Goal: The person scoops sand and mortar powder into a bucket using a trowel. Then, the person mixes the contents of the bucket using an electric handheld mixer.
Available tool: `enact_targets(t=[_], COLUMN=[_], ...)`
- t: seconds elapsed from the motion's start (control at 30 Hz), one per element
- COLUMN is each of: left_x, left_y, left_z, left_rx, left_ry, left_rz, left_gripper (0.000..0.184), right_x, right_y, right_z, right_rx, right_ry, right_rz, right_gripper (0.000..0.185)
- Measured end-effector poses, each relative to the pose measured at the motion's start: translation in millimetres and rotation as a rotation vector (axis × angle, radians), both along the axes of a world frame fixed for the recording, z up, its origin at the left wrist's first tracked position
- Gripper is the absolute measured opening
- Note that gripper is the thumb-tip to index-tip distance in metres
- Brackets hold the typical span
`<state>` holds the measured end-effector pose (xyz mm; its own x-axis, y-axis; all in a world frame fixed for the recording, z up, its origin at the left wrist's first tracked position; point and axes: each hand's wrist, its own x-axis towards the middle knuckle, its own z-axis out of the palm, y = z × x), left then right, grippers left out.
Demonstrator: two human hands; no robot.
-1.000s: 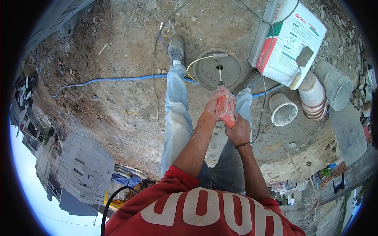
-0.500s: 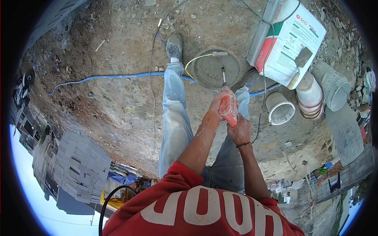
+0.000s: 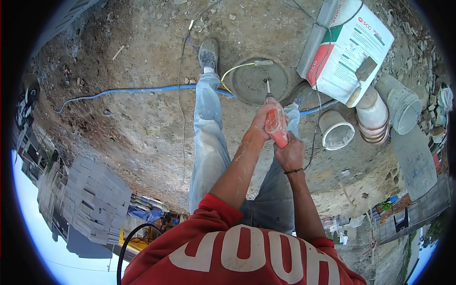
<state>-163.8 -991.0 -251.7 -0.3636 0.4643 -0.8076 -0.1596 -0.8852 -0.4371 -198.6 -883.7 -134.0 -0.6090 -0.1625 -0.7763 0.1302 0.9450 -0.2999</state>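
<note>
Both hands hold a red power drill (image 3: 276, 124) that points down, away from my body. My left hand (image 3: 260, 122) wraps round the side of its body. Lower down, my right hand (image 3: 290, 156) closes round its rear grip. The drill's metal shaft (image 3: 268, 86) dips into wet grey mortar (image 3: 249, 84) in a round bucket (image 3: 237, 96); its mixing end is hidden in the mortar. A yellow handle (image 3: 231, 71) with a grey grip lies across the bucket's far rim. My feet stand either side of the bucket, the left shoe (image 3: 208, 54) plainly visible.
A mortar bag (image 3: 349, 52) lies at upper right with a trowel-like tool (image 3: 365, 70) on it. Nearby are an upright bucket (image 3: 337, 130), stacked buckets (image 3: 372, 118) and a grey bucket (image 3: 403, 109). A blue hose (image 3: 137, 90) and a dark cable (image 3: 182, 95) cross the dirt.
The drill's shaft has shifted slightly up and left within the mortar. Both hands keep their hold, and the whole view has moved a little.
</note>
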Motion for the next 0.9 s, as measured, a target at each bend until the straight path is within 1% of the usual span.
enact_targets(t=[0.17, 0.23, 0.33, 0.43, 0.57, 0.67, 0.73, 0.87, 0.9], left_x=[-12, -12, -14, -16, -19, -17, -14, -13, -10], left_y=[-7, -11, -16, -23, -30, -30, -28, -32, -30], left_z=[3, 5, 1, 5, 8, 6, 7, 11, 12], left_rx=[0.025, -0.064, -0.007, -0.026, -0.076, -0.061, -0.081, -0.052, -0.054], left_ry=[0.005, 0.031, -0.017, 0.0, 0.035, 0.062, 0.079, 0.092, 0.071], left_rz=[0.039, 0.021, 0.02, 0.01, -0.015, 0.016, 0.097, 0.082, 0.117], left_gripper=[0.017, 0.017, 0.015, 0.014, 0.013, 0.012, 0.012, 0.011, 0.011], right_x=[-7, -10, -11, -11, -14, -13, -12, -14, -15], right_y=[-4, -8, -16, -22, -26, -25, -24, -26, -28], right_z=[-2, -2, 0, 0, 1, -1, 0, 1, 5], right_rx=[-0.011, -0.012, -0.036, -0.062, -0.034, -0.059, -0.052, -0.049, -0.048], right_ry=[0.011, 0.021, 0.052, 0.074, 0.065, 0.053, 0.035, 0.014, 0.013], right_rz=[0.021, 0.022, -0.005, -0.007, -0.001, 0.014, 0.007, 0.04, 0.033], right_gripper=[0.025, 0.025, 0.025, 0.025, 0.024, 0.024, 0.025, 0.026, 0.026])
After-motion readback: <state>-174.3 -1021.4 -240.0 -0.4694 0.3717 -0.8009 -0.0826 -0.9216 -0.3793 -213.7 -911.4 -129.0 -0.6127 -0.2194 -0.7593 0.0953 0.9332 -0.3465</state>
